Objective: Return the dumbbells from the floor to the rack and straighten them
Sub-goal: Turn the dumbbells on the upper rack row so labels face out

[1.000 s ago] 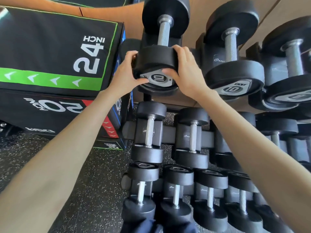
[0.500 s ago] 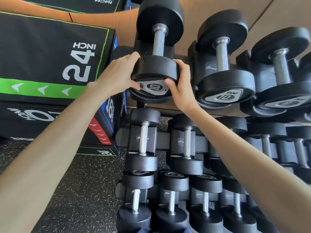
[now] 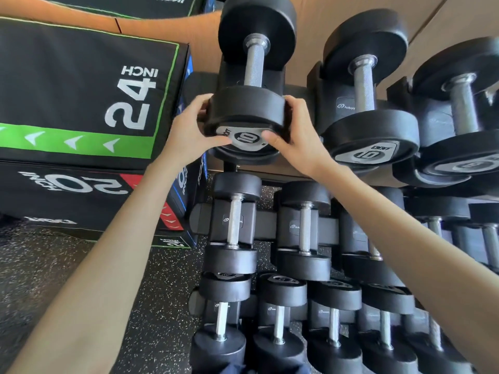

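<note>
Top tier, leftmost slot: the dumbbell point(image 3: 253, 66) marked 10 lies in its cradle on the rack point(image 3: 270, 225), handle running away from the camera. The left hand point(image 3: 194, 130) and right hand point(image 3: 294, 130) clasp the near head from either side, fingers curled over its rim, thumbs on the numbered end cap. Step in hand, as judged: straightening. To do it well: turn the head with both hands evenly until its end cap matches the neighbouring dumbbell point(image 3: 370, 125); let the cradle bear the weight rather than lifting; seat the near head in line with the row. Risk: fingers caught between head and cradle lip. The plyo box point(image 3: 81, 90) stands close on the left.
</note>
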Available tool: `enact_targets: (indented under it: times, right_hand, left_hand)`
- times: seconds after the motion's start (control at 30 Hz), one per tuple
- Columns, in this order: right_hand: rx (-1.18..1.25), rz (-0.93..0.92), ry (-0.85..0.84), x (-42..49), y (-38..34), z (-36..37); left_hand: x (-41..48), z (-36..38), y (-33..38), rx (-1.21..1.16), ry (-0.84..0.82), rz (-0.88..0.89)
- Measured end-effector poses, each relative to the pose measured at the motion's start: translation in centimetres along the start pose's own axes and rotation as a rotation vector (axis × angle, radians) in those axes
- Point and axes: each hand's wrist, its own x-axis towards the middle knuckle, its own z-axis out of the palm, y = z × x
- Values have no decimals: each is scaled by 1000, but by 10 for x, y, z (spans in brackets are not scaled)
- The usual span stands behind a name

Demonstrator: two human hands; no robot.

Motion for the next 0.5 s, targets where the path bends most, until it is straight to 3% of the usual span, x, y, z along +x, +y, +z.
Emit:
enact_targets:
  times: [0.17,0.33,0.5]
  right_hand:
    - [-141,-94,-77,20,-29,-4]
    - [-107,-79,-20,20,-32,-1]
    - [-101,-121,87,15,-26,4]
  left_hand:
    - [3,20,-18,-126,-12,-93]
    - [9,17,-27,-178,-36,-60]
    - [17,10,-18,-59,-58,-4]
